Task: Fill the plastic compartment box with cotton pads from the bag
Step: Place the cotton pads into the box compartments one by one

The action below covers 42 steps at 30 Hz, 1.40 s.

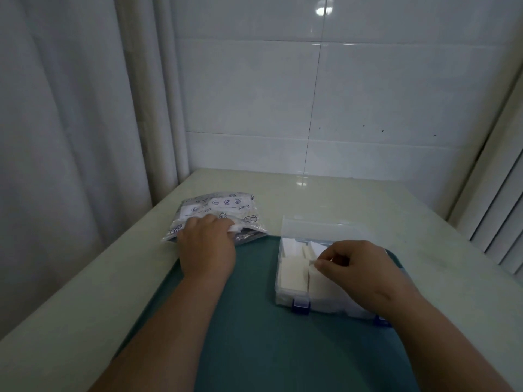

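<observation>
My left hand (208,244) rests on the mouth of the bag (218,213), fingers curled round a wad of cotton pads (236,227) that shows white at the opening. My right hand (365,270) hangs over the plastic compartment box (283,292), thumb and forefinger pinching one pad (312,267) just above the middle compartments.

The bag is clear, printed with small drawings and a label, and lies flat at the far left, its near edge overlapping the teal tray (254,321). The box sits on the tray's far right part, well apart from the bag. Its clear lid (319,226) is open and leans back toward the wall. White stacks (291,274) fill the left compartments. My right hand and wrist cover the right half of the box, so I cannot tell what lies there. One blue latch (300,304) shows on the near wall; a second is mostly hidden under my wrist.

The tray lies on a pale, glossy surface (311,190). Behind it rises a white tiled wall (311,94), with a pale curtain (70,137) at the left and a ribbed white panel (498,216) at the right.
</observation>
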### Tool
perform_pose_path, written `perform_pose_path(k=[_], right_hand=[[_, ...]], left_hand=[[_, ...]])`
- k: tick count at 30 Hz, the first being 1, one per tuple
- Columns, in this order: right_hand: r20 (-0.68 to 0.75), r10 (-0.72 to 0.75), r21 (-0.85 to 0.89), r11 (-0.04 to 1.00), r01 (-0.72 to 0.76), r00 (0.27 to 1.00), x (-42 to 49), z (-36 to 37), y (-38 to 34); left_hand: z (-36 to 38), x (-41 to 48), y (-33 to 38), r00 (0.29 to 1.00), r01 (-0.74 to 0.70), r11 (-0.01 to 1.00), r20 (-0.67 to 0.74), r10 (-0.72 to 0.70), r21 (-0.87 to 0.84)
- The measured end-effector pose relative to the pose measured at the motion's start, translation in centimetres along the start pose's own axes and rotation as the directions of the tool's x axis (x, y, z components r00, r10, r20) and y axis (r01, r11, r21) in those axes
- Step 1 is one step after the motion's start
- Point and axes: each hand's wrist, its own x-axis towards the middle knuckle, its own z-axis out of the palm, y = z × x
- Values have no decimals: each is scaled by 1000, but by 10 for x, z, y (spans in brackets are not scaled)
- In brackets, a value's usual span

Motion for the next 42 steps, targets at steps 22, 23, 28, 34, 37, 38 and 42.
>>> perform_pose_path(k=[22,23,28,34,37,38,42], right_hand=[[-66,-100,184,977,111,993,2,12,-7],[-62,-115,186,975,125,991,2,14,-8],[-17,-166,114,979,167,986,2,21,-9],[-18,-188,63,980,189,982,0,24,-10],[-26,-204,75,976,205,979,0,25,-13],[-24,-208,74,975,210,978,0,25,-14],[-27,-190,103,976,191,981,0,29,-12]], left_hand=[[-35,-13,28,749,532,412,638,179,-740],[-35,-14,28,739,518,443,643,199,-732],[-33,-17,31,693,478,539,675,254,-694],[-34,-13,40,836,521,256,547,38,-814],[-31,-17,48,868,491,277,490,-76,-826],[-31,-19,51,885,458,352,456,-95,-816],[-31,-27,59,942,242,686,335,3,-686]])
